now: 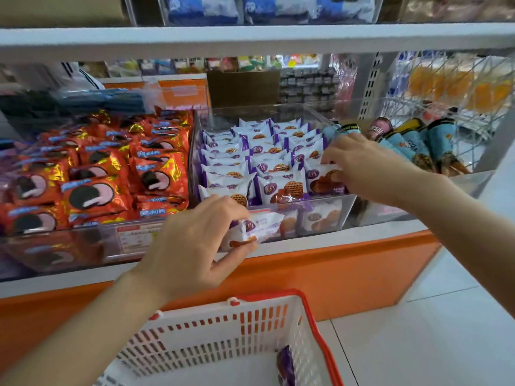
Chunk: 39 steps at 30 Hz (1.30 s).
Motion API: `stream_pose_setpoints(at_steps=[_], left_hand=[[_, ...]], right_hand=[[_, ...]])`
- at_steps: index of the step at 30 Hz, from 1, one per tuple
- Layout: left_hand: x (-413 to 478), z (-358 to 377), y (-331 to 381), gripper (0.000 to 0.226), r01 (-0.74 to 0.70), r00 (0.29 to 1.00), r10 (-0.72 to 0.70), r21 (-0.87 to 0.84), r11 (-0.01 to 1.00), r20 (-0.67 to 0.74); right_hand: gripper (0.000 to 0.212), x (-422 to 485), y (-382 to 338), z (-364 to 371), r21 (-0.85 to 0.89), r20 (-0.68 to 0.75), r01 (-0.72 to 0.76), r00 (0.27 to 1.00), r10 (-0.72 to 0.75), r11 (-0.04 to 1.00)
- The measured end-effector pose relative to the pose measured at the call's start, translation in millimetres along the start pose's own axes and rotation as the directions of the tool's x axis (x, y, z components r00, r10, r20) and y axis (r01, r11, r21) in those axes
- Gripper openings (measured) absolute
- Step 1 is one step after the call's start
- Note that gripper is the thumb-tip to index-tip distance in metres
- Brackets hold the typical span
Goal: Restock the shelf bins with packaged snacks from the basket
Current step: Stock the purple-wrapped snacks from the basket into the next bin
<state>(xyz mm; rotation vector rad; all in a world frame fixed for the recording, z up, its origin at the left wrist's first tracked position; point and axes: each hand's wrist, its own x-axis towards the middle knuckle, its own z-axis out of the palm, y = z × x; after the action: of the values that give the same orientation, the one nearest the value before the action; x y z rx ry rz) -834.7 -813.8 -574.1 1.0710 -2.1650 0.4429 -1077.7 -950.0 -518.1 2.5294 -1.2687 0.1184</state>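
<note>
So the snack here is a small white and purple waffle packet (252, 228) with a picture of a round golden waffle on the front. It's up in front of the clear bin (250, 112), just at the front wall. The bin is packed with three neat rows of matching packets (250, 154), standing on edge. One more stray packet (284, 364) lies at the bottom of the white basket (223, 338) with the red rim, down below the shelf edge.

Left of the clear bin there's a bin of orange-red cookie packs (97, 176), and on the right a pile of cone-shaped snacks (412, 143) in blue wrappers next to a wire rack. The front wall of the bin sits between the held packet and the rows.

The left hand (195, 246) has its fingers curled round the waffle packet, thumb underneath. The right hand (362, 165) reaches into the right row and pinches the front packet (320, 179) there, fingertips on its top edge and thumb on its face.
</note>
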Motion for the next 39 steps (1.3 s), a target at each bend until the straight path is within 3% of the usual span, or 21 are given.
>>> stream_pose_setpoints(at_steps=[2,4,7,9,12,14,16,18,22,24,26,28,30,33,37,39], left_hand=[[-3,6,4,0.032,0.004,1.000,-0.004,-0.021,1.000,0.013],[-2,11,7,0.031,0.051,0.998,-0.049,-0.052,0.997,0.025],[6,14,13,0.032,0.196,0.981,-0.194,-0.126,0.973,0.023],[15,13,21,0.030,0.317,0.947,-0.319,-0.257,0.913,0.034],[29,15,33,0.028,0.445,0.886,-0.455,-0.440,0.780,0.091],[36,19,36,0.033,0.478,0.860,-0.498,-0.507,0.717,0.106],[40,24,36,0.042,0.500,0.840,-0.527,-0.558,0.662,0.128],[41,28,35,0.052,0.513,0.828,-0.542,-0.579,0.633,0.141],[36,34,37,0.050,0.529,0.827,-0.548,-0.497,0.687,0.124],[36,32,35,0.042,0.526,0.828,-0.552,-0.486,0.698,0.103],[36,29,35,0.038,0.538,0.809,-0.572,-0.569,0.622,0.139],[36,26,37,0.033,0.546,0.796,-0.573,-0.639,0.542,0.194],[36,23,40,0.032,0.554,0.787,-0.569,-0.678,0.483,0.238],[36,19,48,0.032,0.562,0.797,-0.531,-0.673,0.480,0.286],[39,16,60,0.042,0.562,0.782,-0.565,-0.688,0.460,0.262],[39,18,57,0.047,0.573,0.749,-0.618,-0.701,0.423,0.240]], right_hand=[[0.045,4,-1,0,-0.115,-0.038,-0.021,0.999,0.017,0.993],[0.048,5,-1,3,-0.090,-0.049,-0.042,0.998,0.038,0.995],[0.052,-2,-4,10,0.072,-0.158,-0.057,0.985,0.068,0.996],[0.043,-14,-11,11,0.288,-0.311,0.005,0.946,0.088,0.958],[0.053,-35,-31,2,0.696,-0.342,0.215,0.938,0.053,0.685],[0.063,-47,-41,-3,0.775,-0.252,0.247,0.965,-0.072,0.581],[0.061,-50,-48,-1,0.773,-0.190,0.253,0.967,-0.167,0.581],[0.058,-48,-53,2,0.753,-0.185,0.240,0.971,-0.154,0.612],[0.050,-40,-55,4,0.708,-0.185,0.208,0.977,-0.107,0.675],[0.039,-40,-53,4,0.752,-0.177,0.183,0.981,-0.073,0.634],[0.036,-43,-51,7,0.812,-0.234,0.194,0.972,0.003,0.550],[0.036,-47,-52,11,0.772,-0.371,0.261,0.925,0.077,0.580],[0.038,-49,-53,17,0.615,-0.557,0.350,0.827,0.075,0.706],[0.037,-51,-53,24,0.388,-0.722,0.372,0.692,0.027,0.843],[0.027,-58,-57,27,0.290,-0.760,0.395,0.649,-0.041,0.872],[0.033,-59,-57,32,0.296,-0.732,0.427,0.676,-0.085,0.854]])
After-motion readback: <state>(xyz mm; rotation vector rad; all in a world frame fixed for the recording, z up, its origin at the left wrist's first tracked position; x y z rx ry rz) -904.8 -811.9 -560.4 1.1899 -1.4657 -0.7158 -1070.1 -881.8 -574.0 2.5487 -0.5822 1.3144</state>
